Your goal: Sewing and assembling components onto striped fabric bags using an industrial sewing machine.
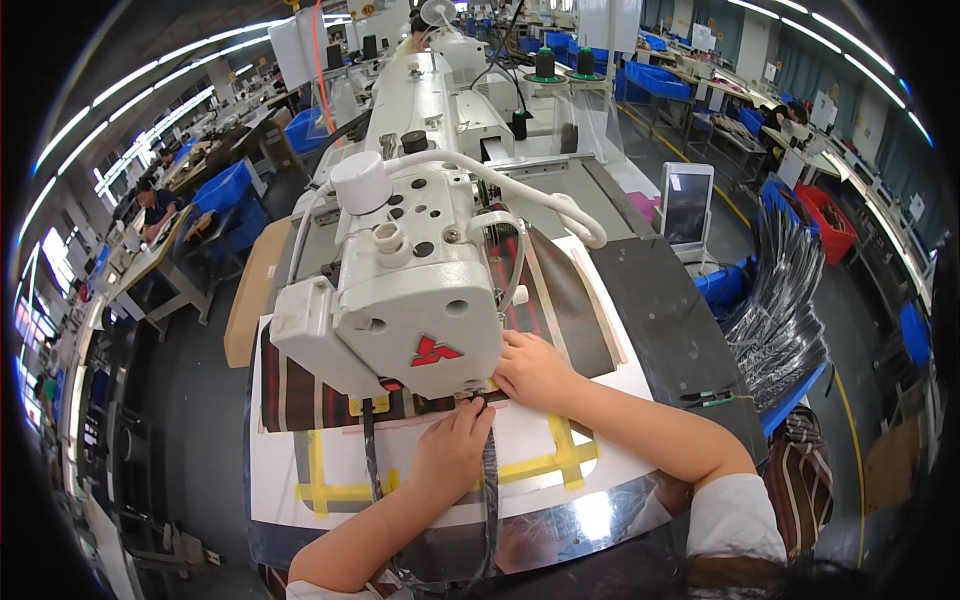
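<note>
A white industrial sewing machine [430,320] stands in front of me, its head over a dark striped fabric panel [565,300]. My left hand [455,450] is just before the machine head, its fingers together on a black strap [490,470] by the panel's near edge. The needle area is mostly hidden. My right hand [538,373] lies on the panel at the right of the head, fingers stretched forward, the tips partly hidden by the machine. A second black strap [370,455] runs under the head further left. White sheeting with yellow tape [520,466] lies beneath.
Green-handled thread snips [712,399] lie on the dark tabletop at right. Beyond the edge hangs a bundle of black straps [775,310], near a red bin [825,222]. A screen [688,205] stands at the back right. Other people sit at benches further off.
</note>
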{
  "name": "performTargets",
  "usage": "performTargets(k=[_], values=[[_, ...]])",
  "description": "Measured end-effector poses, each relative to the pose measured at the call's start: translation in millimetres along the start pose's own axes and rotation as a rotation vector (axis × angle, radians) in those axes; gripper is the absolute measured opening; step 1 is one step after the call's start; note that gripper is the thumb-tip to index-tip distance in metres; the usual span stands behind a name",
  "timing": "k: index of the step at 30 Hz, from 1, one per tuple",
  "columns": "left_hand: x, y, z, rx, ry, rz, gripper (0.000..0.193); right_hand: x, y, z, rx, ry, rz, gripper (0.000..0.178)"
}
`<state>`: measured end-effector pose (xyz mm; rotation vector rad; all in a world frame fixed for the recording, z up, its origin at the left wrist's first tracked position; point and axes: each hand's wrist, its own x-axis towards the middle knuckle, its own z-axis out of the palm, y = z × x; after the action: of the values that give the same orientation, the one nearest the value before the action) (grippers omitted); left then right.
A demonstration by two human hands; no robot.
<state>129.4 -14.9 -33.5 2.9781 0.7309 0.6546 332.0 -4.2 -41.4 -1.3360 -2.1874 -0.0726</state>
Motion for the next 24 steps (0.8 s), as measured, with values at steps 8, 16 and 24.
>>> performTargets(k=[8,16,24], values=[[1.2,-0.2,2.1,-0.045,0.032,-0.043,0.034,1.2,1.3,1.2,0.019,-0.017,0.009,0.021],[-1.9,1.9,-6.0,-0.002,-0.036,-0.032,0.03,-1.3,-6.3,-0.6,0.073,0.071,0.067,0.018],[-7.3,11.0,-15.6,-0.049,-0.088,0.012,0.032,-16.3,-17.0,-2.8,0.085,0.082,0.085,0.018]])
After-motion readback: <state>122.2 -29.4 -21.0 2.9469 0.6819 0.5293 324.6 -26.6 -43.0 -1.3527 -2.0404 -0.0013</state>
